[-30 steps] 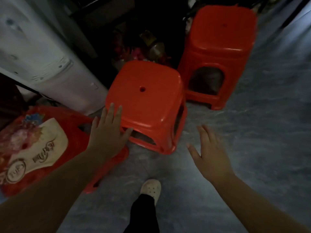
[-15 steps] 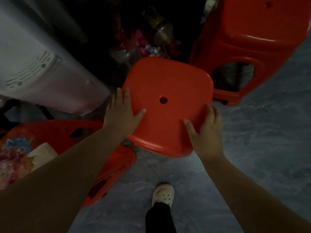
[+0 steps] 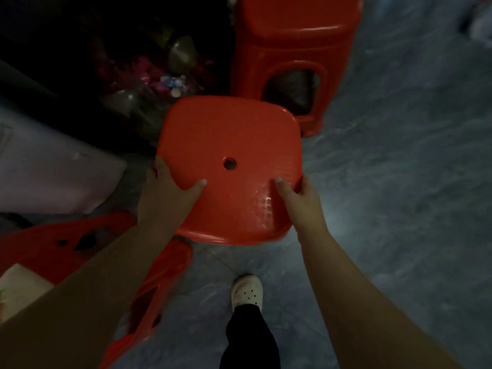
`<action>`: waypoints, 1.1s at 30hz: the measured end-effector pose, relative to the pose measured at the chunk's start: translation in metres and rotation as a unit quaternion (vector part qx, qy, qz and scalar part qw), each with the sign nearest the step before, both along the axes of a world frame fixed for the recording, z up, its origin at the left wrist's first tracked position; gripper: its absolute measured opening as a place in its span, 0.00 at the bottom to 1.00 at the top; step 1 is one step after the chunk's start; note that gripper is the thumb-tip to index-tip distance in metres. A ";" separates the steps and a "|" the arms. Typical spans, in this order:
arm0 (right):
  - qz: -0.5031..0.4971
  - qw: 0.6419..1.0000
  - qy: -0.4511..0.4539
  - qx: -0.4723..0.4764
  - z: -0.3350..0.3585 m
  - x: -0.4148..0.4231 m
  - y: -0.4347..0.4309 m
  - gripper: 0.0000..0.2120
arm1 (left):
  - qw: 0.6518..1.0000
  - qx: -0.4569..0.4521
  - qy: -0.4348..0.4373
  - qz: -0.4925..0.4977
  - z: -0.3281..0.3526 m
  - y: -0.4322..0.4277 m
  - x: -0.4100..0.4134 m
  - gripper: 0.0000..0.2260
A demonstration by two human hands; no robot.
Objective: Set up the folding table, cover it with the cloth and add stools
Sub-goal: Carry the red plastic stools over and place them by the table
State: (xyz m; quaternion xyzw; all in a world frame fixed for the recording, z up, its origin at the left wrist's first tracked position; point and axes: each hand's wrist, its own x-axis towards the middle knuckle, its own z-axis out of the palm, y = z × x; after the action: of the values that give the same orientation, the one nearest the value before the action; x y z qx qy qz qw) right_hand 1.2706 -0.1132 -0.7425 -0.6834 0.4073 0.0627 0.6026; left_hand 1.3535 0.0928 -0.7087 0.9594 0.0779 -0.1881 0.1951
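Stool (image 3: 231, 145) in the head view, right below the camera, just in front of a second stool (image 3: 298, 41) on the floor (image 3: 399, 182). A second ago both hands were open and reaching. Now the left hand (image 3: 165, 193) and right hand (image 3: 300, 198) clamp the seat's near corners, thumbs on top, fingers tucked under the rim. Grip secured, so the lift looks next, off to the table, which is out of sight.

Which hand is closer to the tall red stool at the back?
Right. The right hand grips the near stool's right edge, just in front of the tall stool; the left hand grips the opposite edge, farther away.
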 end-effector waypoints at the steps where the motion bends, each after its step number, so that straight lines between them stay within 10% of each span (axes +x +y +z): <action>1: -0.019 1.000 0.013 0.001 0.004 -0.019 -0.014 0.24 | 1.000 -0.007 -0.005 -0.012 0.005 -0.017 -0.014 0.45; 14: -0.372 0.927 0.055 0.010 0.037 -0.423 -0.172 0.24 | 0.936 -0.113 0.086 -0.323 0.025 -0.271 -0.287 0.46; 33: -0.809 0.578 0.111 0.016 0.026 -0.923 -0.037 0.21 | 0.587 -0.085 0.277 -0.756 -0.012 -0.386 -0.796 0.45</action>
State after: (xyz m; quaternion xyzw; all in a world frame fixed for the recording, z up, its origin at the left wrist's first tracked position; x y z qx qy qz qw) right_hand 0.3475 -0.1500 -0.7161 -0.0487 0.8536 -0.3685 0.3649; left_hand 0.5580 -0.2936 -0.7206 0.5536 -0.6415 -0.5300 0.0323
